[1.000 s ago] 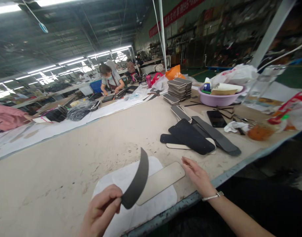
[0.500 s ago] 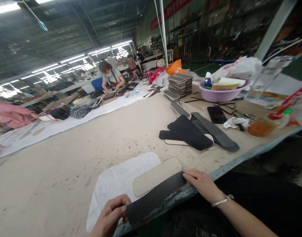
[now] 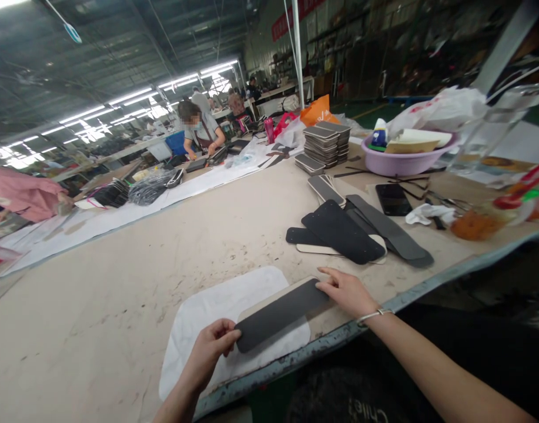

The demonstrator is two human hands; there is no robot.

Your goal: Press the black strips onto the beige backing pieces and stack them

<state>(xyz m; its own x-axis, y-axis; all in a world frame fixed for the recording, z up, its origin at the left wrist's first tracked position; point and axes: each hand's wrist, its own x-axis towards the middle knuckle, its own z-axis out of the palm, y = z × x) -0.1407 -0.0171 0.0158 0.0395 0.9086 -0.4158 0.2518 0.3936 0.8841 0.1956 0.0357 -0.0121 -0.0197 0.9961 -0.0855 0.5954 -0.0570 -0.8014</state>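
Observation:
A dark grey strip with rounded corners (image 3: 280,317) is stretched between my two hands. My left hand (image 3: 218,339) pinches its near left end between thumb and fingers. At the far right end, my right hand (image 3: 342,289) grips the corner, with its index finger reaching past the edge. Under the strip lies a cream board (image 3: 269,298) of similar shape, of which only the far edge shows. Both are over a white sheet with rounded corners (image 3: 198,317) on the table. Whether the strip touches the board all along, I cannot tell.
Several dark and cream strips (image 3: 344,232) lie overlapped ahead on the right. Behind them are stacked grey pieces (image 3: 326,144), a purple basin (image 3: 405,158), a phone (image 3: 392,200) and a jar of orange stuff (image 3: 481,223). The table edge (image 3: 331,346) runs close to me. A co-worker (image 3: 203,132) works across.
Both hands have carried the dark strip away from the table's edge and over the cream board, which it now mostly covers.

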